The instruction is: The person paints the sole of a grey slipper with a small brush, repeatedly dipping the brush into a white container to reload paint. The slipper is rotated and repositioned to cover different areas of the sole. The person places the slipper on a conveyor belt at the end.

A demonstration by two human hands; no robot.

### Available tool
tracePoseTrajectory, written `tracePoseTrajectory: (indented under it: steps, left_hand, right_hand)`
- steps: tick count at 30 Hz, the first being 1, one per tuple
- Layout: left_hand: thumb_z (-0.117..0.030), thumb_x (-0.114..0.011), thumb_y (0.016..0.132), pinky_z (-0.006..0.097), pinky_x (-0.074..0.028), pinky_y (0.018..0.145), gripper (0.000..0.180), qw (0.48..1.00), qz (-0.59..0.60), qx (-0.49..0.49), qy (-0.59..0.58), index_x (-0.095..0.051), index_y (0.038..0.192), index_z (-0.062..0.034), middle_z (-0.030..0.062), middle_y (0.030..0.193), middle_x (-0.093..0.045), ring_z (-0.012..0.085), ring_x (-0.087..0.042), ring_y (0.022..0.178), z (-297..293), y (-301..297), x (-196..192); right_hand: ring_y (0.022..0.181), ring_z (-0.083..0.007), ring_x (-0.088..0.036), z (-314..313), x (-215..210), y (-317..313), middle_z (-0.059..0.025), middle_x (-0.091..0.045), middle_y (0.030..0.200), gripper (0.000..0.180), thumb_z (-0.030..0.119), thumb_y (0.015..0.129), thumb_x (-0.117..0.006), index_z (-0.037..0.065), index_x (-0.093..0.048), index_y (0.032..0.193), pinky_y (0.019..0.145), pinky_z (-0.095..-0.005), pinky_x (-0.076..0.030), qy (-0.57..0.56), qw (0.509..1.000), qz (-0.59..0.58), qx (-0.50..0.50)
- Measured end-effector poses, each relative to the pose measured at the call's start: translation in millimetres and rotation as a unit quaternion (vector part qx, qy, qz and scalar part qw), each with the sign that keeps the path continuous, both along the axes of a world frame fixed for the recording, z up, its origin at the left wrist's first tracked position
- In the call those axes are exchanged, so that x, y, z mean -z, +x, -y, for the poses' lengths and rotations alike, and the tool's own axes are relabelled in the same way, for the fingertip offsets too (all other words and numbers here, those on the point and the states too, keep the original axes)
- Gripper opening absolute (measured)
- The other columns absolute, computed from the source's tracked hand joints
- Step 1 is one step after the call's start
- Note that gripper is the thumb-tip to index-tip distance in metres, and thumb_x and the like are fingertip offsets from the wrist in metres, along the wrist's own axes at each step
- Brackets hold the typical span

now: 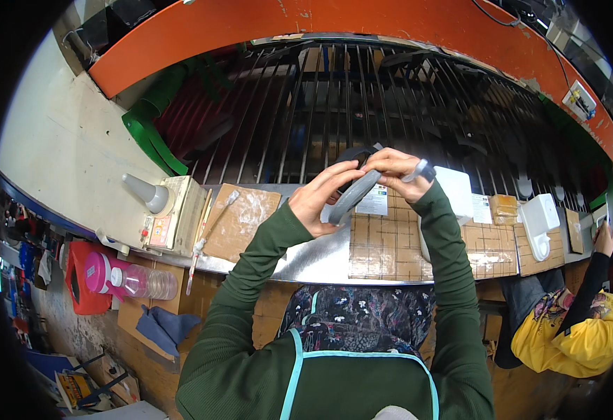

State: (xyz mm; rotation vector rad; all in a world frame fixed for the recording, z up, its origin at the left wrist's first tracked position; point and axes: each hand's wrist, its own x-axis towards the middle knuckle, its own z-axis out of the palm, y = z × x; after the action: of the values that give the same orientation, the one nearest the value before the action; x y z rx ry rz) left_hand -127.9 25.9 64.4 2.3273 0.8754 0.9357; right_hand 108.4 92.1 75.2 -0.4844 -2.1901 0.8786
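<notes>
Both hands are raised over the near edge of the bench, holding a grey flat piece with a rounded end (pixel 355 198), tilted and seen nearly edge-on. It looks like a shoe sole, but its kind is not certain. My left hand (pixel 316 198) grips its left side, thumb low and fingers along the upper edge. At its upper end, the fingers of my right hand (pixel 399 173) are closed on it. A pale grey band (pixel 422 171) shows at the right hand. Behind the fingers is a dark piece (pixel 352 154), partly hidden.
Metal rods (pixel 320 105) span the area beyond the bench, under an orange beam (pixel 250 21). Left stand a box with a grey cone (pixel 145 192) and a brush (pixel 219 217) on cardboard. Right are a cardboard mat (pixel 383 245), white plastic pieces (pixel 538 217) and a person in yellow (pixel 573 336).
</notes>
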Motion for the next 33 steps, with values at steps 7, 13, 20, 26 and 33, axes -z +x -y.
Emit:
tracePoseTrajectory:
  steps: [7, 13, 20, 26, 33]
  left_hand:
    - [-0.01, -0.085, 0.052, 0.037, -0.052, 0.089, 0.092, 0.999, -0.041, -0.023, 0.014, -0.042, 0.133, -0.0083, 0.0139, 0.13, -0.048, 0.0302, -0.058, 0.111, -3.2, 15.3, 3.6]
    - [-0.017, -0.085, 0.054, 0.035, -0.053, 0.059, 0.062, 0.984, -0.041, -0.15, 0.088, -0.06, 0.108, -0.0013, 0.0131, 0.11, -0.051, 0.0239, -0.065, 0.073, 6.0, 32.8, 30.5]
    - [-0.005, -0.073, 0.062, 0.026, -0.051, 0.047, 0.036, 0.937, 0.07, -0.245, 0.238, -0.063, 0.096, 0.0049, 0.022, 0.141, -0.042, 0.0189, -0.067, 0.063, 8.5, 52.9, 85.7]
    - [-0.002, -0.07, 0.067, 0.025, -0.054, 0.05, 0.032, 0.932, 0.12, -0.262, 0.221, -0.065, 0.098, 0.0062, 0.027, 0.139, -0.043, 0.0237, -0.071, 0.074, 9.0, 63.7, 100.2]
    - [-0.003, -0.072, 0.067, 0.028, -0.057, 0.058, 0.032, 0.944, 0.087, -0.256, 0.187, -0.067, 0.098, 0.0033, 0.0278, 0.143, -0.036, 0.0276, -0.07, 0.086, 21.7, 70.6, 104.0]
  right_hand:
    - [0.093, -0.0208, -0.062, -2.7, 9.3, 9.7, -0.0094, -0.062, 0.103, 0.027, 0.0, 0.082, -0.065, 0.006, -0.068, 0.108, 0.081, -0.0319, -0.053, -0.013, 1.0, -0.006, -0.019]
    - [0.096, -0.0207, -0.063, 21.9, 9.6, 13.9, -0.009, -0.06, 0.101, 0.031, 0.0, 0.076, -0.068, 0.009, -0.071, 0.105, 0.079, -0.029, -0.054, 0.107, 0.974, -0.036, 0.198]
    - [0.076, -0.0079, -0.053, 123.2, 78.8, 92.0, -0.0046, -0.049, 0.104, 0.038, 0.009, 0.088, -0.06, 0.001, -0.047, 0.123, 0.062, -0.0207, -0.043, -0.135, 0.923, -0.202, 0.298]
    - [0.072, -0.0087, -0.051, 178.9, 130.8, 128.5, -0.0021, -0.055, 0.09, 0.019, 0.015, 0.093, -0.057, 0.0, -0.058, 0.104, 0.062, -0.0215, -0.04, -0.205, 0.86, -0.213, 0.416]
    - [0.056, -0.0114, -0.051, 181.3, 114.3, 128.9, -0.0052, -0.058, 0.068, 0.01, 0.011, 0.083, -0.069, 0.002, -0.069, 0.089, 0.051, -0.0236, -0.038, -0.015, 0.789, 0.04, 0.614]
